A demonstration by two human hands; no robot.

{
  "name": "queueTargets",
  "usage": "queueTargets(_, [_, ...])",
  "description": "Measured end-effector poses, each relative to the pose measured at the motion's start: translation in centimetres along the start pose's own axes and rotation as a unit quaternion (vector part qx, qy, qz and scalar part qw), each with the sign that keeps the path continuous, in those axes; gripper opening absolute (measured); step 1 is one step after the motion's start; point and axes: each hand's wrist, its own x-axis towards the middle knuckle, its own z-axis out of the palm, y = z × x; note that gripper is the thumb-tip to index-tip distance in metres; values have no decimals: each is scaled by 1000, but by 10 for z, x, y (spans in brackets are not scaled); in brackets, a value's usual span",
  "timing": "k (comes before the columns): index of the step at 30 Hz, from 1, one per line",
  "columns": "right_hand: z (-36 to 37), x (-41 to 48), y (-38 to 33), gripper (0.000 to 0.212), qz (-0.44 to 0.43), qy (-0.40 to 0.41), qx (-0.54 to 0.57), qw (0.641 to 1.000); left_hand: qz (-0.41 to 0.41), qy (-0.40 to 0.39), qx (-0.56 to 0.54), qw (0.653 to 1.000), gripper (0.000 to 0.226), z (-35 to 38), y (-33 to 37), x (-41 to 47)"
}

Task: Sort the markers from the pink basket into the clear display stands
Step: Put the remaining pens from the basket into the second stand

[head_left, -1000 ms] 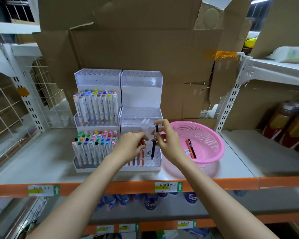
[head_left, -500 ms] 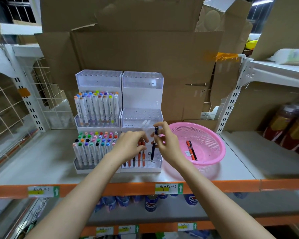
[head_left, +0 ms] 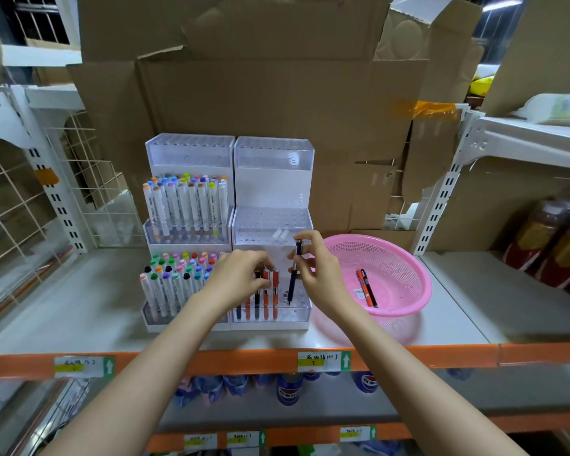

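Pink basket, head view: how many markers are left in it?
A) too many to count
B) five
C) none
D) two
D: two markers, one orange and one black, lie side by side on the bottom of the pink basket.

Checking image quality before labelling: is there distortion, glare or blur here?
Head view: wide-angle distortion tilts the white slotted upright outward; head view: small reflections fleck the clear acrylic display stand; head view: the slim dark blue pen is crisp, the brown bottles at right blurred.
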Motion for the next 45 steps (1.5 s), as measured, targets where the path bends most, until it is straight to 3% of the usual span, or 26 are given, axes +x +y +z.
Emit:
queueTargets(9, [2, 2, -2, 30, -1, -4, -6, 1000, 6, -20, 15, 1000, 35, 0, 6, 3])
queueTargets(19, [0, 1, -1, 31, -1, -3, -5, 1000, 10, -16, 30, 999, 23, 2, 7, 6])
queueTargets(30, [2, 1, 0, 28, 0, -16, 1, 1000, 19, -29, 32, 999, 40, 4, -7, -2])
queueTargets(40, [0, -1, -1, 29, -14, -17, -2, 1000, 62, -3, 165, 984, 49, -1, -25, -9])
queueTargets(45, [1, 0, 0, 29, -13, -18, -9, 1000, 52, -11, 140, 989, 49, 1, -30, -12])
